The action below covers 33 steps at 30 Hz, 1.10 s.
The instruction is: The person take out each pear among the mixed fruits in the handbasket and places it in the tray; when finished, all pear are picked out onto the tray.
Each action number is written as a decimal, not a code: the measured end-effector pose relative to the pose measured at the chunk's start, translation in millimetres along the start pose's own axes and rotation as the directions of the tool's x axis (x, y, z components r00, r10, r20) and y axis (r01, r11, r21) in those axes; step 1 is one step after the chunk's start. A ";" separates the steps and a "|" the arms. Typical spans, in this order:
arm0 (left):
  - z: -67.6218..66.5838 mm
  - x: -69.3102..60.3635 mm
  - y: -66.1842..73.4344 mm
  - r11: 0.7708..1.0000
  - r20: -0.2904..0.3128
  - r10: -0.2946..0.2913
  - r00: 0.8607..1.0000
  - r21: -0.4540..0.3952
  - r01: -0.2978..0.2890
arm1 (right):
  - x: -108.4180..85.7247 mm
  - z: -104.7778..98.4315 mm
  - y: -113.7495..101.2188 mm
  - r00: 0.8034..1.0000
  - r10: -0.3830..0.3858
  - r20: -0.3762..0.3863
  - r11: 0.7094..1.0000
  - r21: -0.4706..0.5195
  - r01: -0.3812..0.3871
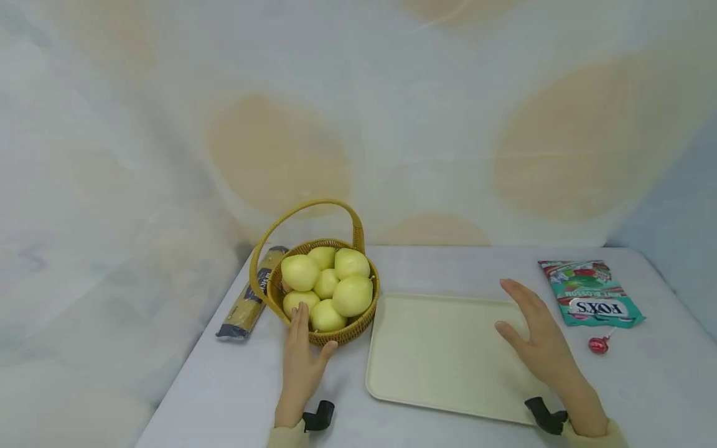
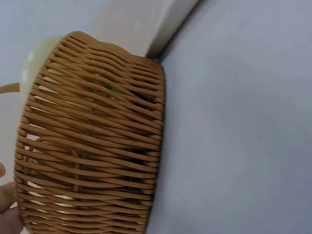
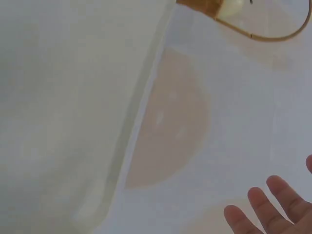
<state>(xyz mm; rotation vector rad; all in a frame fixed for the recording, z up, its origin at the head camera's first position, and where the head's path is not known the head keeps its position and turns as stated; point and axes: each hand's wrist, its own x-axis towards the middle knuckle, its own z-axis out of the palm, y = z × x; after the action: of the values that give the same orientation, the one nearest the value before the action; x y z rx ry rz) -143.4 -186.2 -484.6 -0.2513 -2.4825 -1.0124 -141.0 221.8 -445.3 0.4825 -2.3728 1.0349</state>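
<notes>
A woven wicker basket [image 1: 343,333] with a tall arched handle stands left of centre, filled with several pale yellow-green round fruits [image 1: 353,295]. My left hand [image 1: 299,367] is at the basket's near side, its fingers straight and reaching over the rim by the front fruits; whether they touch is unclear. In the left wrist view the basket's woven side [image 2: 92,136] fills much of the picture, with fingertips [image 2: 9,209] at its edge. Over the right part of a cream tray [image 1: 437,354] my right hand [image 1: 540,342] hovers, fingers spread and holding nothing.
Behind and left of the basket lies a long gold packet with a dark label [image 1: 246,311]. A teal FOX'S candy bag [image 1: 594,295] lies at the right, with a red-wrapped lollipop [image 1: 598,345] in front. A patterned cloth backdrop [image 1: 426,124] rises behind the white table.
</notes>
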 end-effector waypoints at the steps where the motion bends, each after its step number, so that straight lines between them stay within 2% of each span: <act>1: 2.1 0.2 -0.8 1.000 -0.002 0.003 1.000 -0.001 -0.003 | 2.8 4.8 -3.1 1.000 -0.023 -0.002 0.999 0.027 0.023; 6: 7.6 -1.2 -4.8 1.000 -0.012 0.003 1.000 0.021 -0.003 | 18.6 26.9 -17.8 0.994 -0.107 -0.022 0.977 0.183 0.109; 11: 8.4 -1.2 -9.7 0.999 -0.004 -0.016 1.000 0.051 0.016 | 31.6 44.5 -25.9 0.992 -0.122 -0.018 0.942 0.314 0.121; 21: 9.9 -4.8 -13.9 0.993 0.012 -0.007 1.000 0.115 0.006 | 37.5 86.3 -34.1 0.990 -0.127 0.065 0.901 0.426 0.088; 28: 7.3 -3.3 -16.5 0.991 0.009 -0.037 0.999 0.132 0.035 | 50.6 117.0 -49.5 0.991 -0.065 0.116 0.860 0.511 -0.004; 33: 5.8 -4.4 -18.0 0.989 0.016 -0.067 0.998 0.136 0.064 | 57.6 138.6 -56.2 0.989 -0.061 0.132 0.841 0.540 -0.020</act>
<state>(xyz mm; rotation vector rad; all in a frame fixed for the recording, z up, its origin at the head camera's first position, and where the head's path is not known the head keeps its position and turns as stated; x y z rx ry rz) -147.4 -195.1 -501.4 -0.1384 -2.5800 -0.8652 -201.6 74.3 -460.9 0.8042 -2.1579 1.7243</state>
